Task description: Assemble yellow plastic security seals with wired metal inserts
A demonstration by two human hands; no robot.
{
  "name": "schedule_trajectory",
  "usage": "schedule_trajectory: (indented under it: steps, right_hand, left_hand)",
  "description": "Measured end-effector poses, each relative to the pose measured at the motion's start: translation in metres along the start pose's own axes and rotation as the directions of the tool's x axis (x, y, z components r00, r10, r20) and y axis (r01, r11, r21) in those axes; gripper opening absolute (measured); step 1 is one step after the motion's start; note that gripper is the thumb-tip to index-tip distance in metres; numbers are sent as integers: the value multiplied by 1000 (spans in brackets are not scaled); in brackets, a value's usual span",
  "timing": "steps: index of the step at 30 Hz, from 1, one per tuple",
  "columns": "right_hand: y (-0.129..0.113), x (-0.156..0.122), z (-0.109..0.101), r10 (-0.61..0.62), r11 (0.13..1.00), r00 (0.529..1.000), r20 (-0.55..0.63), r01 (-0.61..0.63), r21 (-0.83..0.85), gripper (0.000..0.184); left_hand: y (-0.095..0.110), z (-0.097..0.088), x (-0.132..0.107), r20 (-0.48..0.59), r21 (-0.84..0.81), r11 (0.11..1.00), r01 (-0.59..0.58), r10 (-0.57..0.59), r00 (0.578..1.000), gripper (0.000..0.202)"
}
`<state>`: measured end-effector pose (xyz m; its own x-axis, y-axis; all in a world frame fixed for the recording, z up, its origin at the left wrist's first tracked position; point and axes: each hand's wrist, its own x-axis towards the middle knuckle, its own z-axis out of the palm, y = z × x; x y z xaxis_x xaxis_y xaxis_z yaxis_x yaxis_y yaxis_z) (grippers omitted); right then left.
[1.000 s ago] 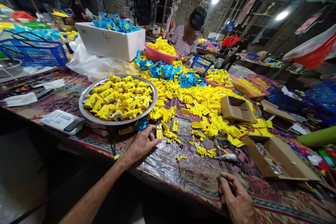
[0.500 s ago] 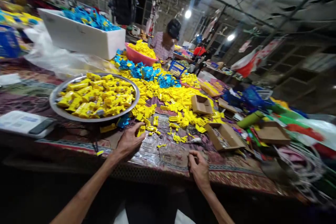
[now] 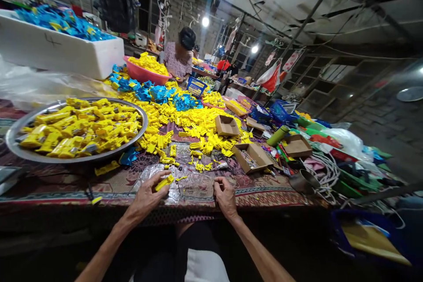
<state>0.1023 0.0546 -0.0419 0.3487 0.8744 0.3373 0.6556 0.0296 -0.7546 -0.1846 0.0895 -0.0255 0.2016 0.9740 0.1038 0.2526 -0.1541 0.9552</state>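
Note:
My left hand (image 3: 152,190) is closed on a yellow plastic piece (image 3: 164,183), held between thumb and fingers just above the table's front edge. To its right, my right hand (image 3: 225,194) rests near the edge with its fingers curled together; whether anything small is between the fingertips is hidden. Small yellow parts (image 3: 202,165) lie on a clear plastic sheet (image 3: 194,185) beyond the hands. A round metal tray (image 3: 143,130) heaped with yellow pieces sits to the left. Past the sheet spreads a large pile of loose yellow pieces (image 3: 194,121).
Small cardboard boxes (image 3: 253,158) stand at the right, near a metal cup (image 3: 304,181) and coiled white cord (image 3: 325,172). A white foam box (image 3: 79,57) of blue pieces and a pink basin (image 3: 145,72) stand behind. Another person (image 3: 178,55) sits across the table.
The view has swung to the right, so everything appears shifted left. My left hand has drawn the yellow piece nearer the table edge; the right hand stays curled near the edge.

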Motion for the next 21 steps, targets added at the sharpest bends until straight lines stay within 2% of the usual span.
schedule_trajectory:
  steps: [2,5,9,13,17,21]
  right_hand:
    - [0,0,0,-14,1000,1000,6,14,1,23]
    - [-1,0,-1,-36,999,999,15,36,3,20]
    - [-3,0,-2,-58,998,998,30,58,9,18]
    - [-4,0,-4,-66,998,996,54,65,26,16]
    - [-4,-1,-6,-87,995,992,87,83,48,16]
    - [-4,-4,-13,-89,987,983,159,66,146,15]
  left_hand:
    - [0,7,-5,1,13,1000,20,-20,1000,36]
    - [2,14,-10,2,138,990,18,-18,1000,28]
    - [13,14,-12,18,287,958,-11,6,1000,33]
    - [25,18,-9,63,296,955,-26,7,998,35]
    - [35,43,2,165,210,978,5,-40,986,36]
    - [39,74,22,236,349,935,-62,-24,971,33]
